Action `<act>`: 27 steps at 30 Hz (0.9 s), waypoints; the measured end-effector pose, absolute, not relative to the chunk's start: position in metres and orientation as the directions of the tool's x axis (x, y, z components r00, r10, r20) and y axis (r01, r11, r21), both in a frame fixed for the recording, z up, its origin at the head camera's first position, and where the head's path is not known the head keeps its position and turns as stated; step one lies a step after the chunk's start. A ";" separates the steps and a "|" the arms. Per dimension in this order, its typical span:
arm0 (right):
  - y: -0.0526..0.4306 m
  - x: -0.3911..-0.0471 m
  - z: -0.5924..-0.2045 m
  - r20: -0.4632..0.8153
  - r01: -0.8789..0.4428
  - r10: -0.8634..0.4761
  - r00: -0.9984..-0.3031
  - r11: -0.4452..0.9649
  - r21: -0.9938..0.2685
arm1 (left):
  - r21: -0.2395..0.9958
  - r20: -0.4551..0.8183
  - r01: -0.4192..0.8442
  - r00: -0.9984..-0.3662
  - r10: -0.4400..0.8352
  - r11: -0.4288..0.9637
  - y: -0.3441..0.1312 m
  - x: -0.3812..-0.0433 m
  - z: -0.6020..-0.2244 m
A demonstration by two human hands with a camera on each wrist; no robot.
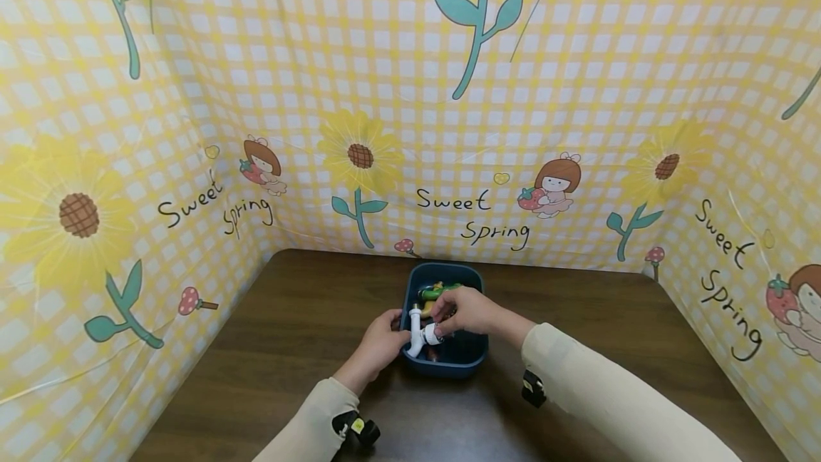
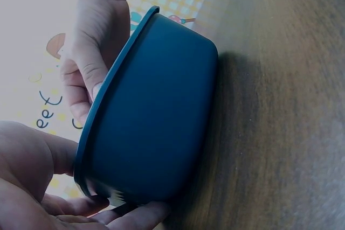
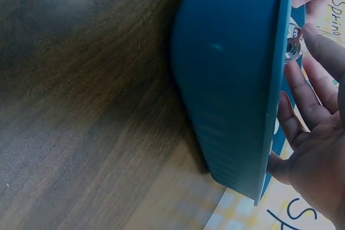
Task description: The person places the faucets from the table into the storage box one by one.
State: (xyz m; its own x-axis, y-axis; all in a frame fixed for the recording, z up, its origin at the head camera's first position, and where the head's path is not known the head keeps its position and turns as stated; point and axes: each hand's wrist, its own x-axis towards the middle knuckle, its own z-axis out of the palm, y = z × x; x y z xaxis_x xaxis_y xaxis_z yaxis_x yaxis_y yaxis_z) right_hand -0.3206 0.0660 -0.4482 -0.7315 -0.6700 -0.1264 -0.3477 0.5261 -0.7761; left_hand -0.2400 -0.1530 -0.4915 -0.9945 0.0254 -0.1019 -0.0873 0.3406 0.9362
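A dark blue plastic bin [image 1: 449, 371] stands on the table. Over its left rim lies the thumb of my left hand [image 1: 380, 344], with the fingers along the outer wall, gripping the bin. My right hand [image 1: 471, 312] reaches in from the right and pinches a white tap-shaped plastic piece [image 1: 415, 341] by its short round side part. In the right wrist view a clear round end [image 3: 293, 44] shows between thumb and finger. Most of the white piece is hidden there by the bin wall.
Inside the bin, behind the white piece, lie a green item [image 1: 431, 293] and a yellow one, partly covered by the right hand. The brown wooden table [image 1: 288, 348] meets a yellow checked cloth [image 1: 410, 91] at the back and sides.
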 end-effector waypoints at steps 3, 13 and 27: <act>0.066 -0.321 -0.448 -0.115 -0.359 -0.673 -0.730 0.521 -0.774 | 0.939 -0.096 -0.078 -0.995 0.036 0.335 -0.153 -0.240 -0.491; 0.070 -0.323 -0.448 -0.082 -0.394 -0.674 -0.734 0.521 -0.757 | 0.943 -0.097 -0.078 -0.994 0.041 0.324 -0.153 -0.238 -0.488; 0.077 -0.320 -0.441 -0.062 -0.417 -0.673 -0.737 0.524 -0.742 | 0.952 -0.085 -0.066 -0.995 0.050 0.300 -0.154 -0.239 -0.491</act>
